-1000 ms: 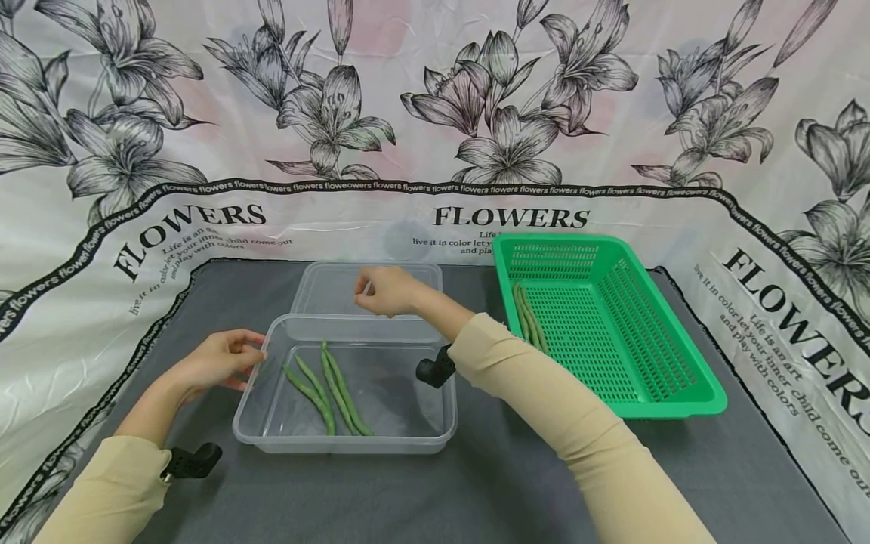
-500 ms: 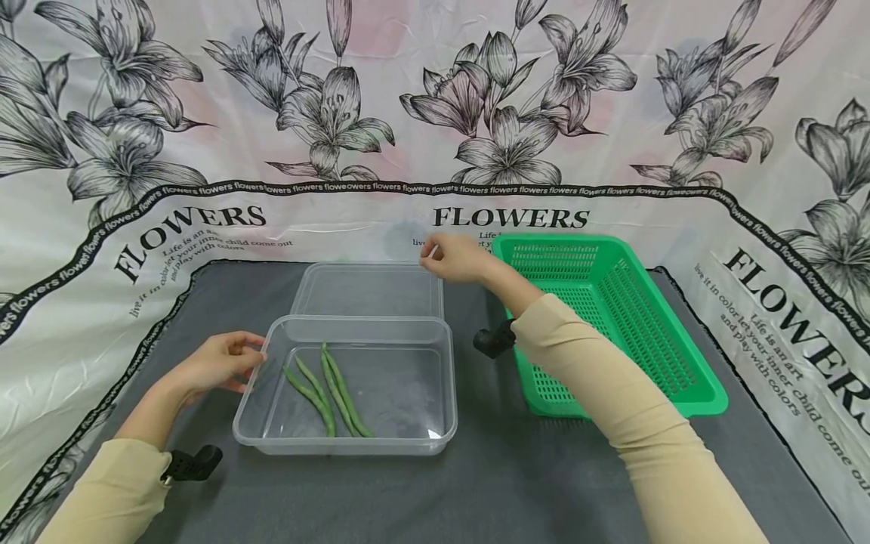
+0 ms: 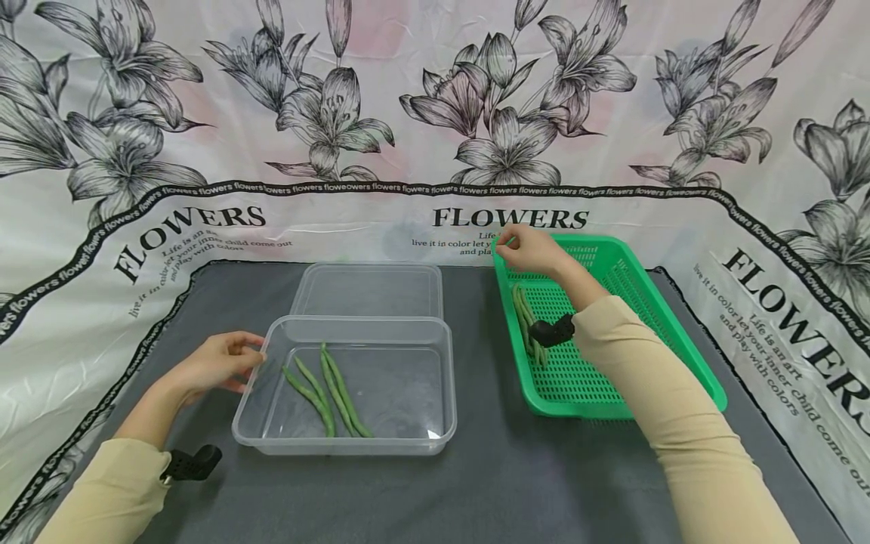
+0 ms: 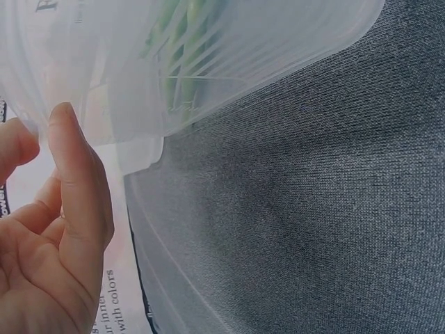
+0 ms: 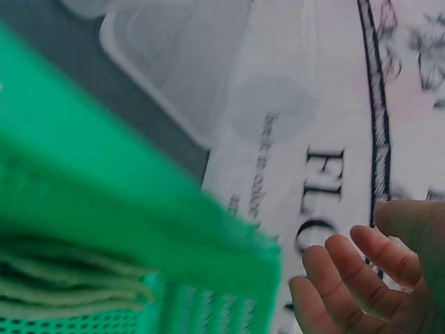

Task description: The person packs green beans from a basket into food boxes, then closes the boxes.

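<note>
A clear plastic container (image 3: pixel 340 447) holds several green beans (image 3: pixel 337 393) in its left half. At its left rim, my left hand (image 3: pixel 211 363) pinches the edge between thumb and forefinger; the left wrist view shows the fingertips (image 4: pixel 64 115) right at the plastic. My right hand (image 3: pixel 533 251) hovers over the rear left corner of a green slotted basket (image 3: pixel 578 409). In the right wrist view its fingers (image 5: pixel 341 268) are loosely bent and hold nothing. More green beans (image 3: pixel 526 317) lie inside the basket along its left wall, partly hidden by the wrist camera.
A clear lid (image 3: pixel 370 289) lies flat behind the container. Grey cloth (image 3: pixel 469 483) covers the table, and a floral printed curtain (image 3: pixel 367 227) stands along the back and sides.
My right hand has moved right, from above the lid and container to over the basket's rear left corner. The left hand stays at the container's rim, and the beans lie still.
</note>
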A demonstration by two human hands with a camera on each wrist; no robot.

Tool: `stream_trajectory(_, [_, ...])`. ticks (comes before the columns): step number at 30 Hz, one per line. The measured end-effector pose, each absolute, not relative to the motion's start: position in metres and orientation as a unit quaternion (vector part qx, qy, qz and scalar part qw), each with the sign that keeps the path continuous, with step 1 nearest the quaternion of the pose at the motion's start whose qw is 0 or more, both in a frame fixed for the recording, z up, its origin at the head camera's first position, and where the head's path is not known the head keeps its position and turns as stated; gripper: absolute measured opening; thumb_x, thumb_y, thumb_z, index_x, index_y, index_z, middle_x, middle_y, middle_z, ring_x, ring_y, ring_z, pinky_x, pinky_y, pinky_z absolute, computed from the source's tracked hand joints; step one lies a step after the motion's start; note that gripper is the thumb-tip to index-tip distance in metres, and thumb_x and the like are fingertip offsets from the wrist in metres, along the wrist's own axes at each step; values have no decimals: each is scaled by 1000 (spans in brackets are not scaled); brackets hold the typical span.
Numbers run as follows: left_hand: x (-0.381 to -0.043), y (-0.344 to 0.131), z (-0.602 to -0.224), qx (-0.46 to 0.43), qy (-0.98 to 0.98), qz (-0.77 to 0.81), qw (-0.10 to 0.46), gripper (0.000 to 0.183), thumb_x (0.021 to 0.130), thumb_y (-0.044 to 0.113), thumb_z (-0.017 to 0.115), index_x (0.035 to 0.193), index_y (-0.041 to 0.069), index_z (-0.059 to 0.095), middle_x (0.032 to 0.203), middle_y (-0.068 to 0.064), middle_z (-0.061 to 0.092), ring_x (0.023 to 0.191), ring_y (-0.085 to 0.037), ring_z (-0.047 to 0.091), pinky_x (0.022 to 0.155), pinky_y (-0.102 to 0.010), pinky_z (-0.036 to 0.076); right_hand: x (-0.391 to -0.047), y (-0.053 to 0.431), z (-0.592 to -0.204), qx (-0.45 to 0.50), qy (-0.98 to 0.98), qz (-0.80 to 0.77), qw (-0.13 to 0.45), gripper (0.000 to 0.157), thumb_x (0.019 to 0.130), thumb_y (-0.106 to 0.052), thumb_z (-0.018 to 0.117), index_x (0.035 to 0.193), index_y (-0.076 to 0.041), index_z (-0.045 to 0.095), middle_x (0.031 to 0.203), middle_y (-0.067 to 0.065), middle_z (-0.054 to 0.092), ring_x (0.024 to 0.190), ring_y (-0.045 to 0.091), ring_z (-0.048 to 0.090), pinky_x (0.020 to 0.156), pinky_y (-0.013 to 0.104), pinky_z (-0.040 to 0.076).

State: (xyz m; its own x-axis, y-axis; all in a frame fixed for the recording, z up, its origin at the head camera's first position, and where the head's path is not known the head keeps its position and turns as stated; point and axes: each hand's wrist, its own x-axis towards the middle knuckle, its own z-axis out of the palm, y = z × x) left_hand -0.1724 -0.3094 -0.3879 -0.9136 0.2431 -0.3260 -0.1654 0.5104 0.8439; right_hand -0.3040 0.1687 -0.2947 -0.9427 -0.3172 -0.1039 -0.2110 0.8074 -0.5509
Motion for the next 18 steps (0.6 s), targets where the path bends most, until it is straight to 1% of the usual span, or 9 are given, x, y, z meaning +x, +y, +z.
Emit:
stream_trajectory(3, [-173,-310,-388,23,843,495,207,55,94,23,54,135,-7,33,104,-18,56,82,-18,56,67,-35,56,-306,183,-303,-124,948,-277,98,33,96,-21,45,119,2,51,110,24,59,79,28,63,75,41,51])
stream_trajectory(6, [-173,-309,-389,23,843,496,206,54,94,22,54,135,-7,33,103,-17,56,81,-18,56,66,-35,56,-306,195,-312,-99,949,-276,114,35,97,-22,44,122,3,48,114,25,57,78,27,64,73,40,53])
stream_trajectory(9, [-173,-309,-389,22,843,497,206,54,94,22,54,135,-7,33,103,-17,56,82,-18,56,66,-35,56,-306,204,-324,-75,949,-277,130,37,98,-22,42,125,3,46,119,27,54,88,32,63,73,38,55])
stream_trajectory(12, [-173,-308,-389,23,845,494,204,55,94,22,54,135,-7,33,104,-19,56,83,-19,56,67,-35,56,-306,212,-336,-63,950,-277,132,38,98,-22,42,124,5,46,117,27,54,93,36,61,73,39,55])
stream_trajectory(14, [-173,-308,-389,20,845,493,204,55,94,23,55,134,-7,34,105,-19,56,83,-20,56,67,-36,56,-307,216,-343,-57,950,-275,134,38,97,-21,42,124,6,46,111,27,57,91,36,62,73,39,55])
stream_trajectory(18, [-173,-308,-388,17,847,492,203,55,93,23,55,134,-6,34,105,-18,56,84,-20,56,67,-36,56,-307,224,-359,-44,950,-269,150,40,97,-21,41,126,7,46,102,25,58,86,34,62,70,35,56])
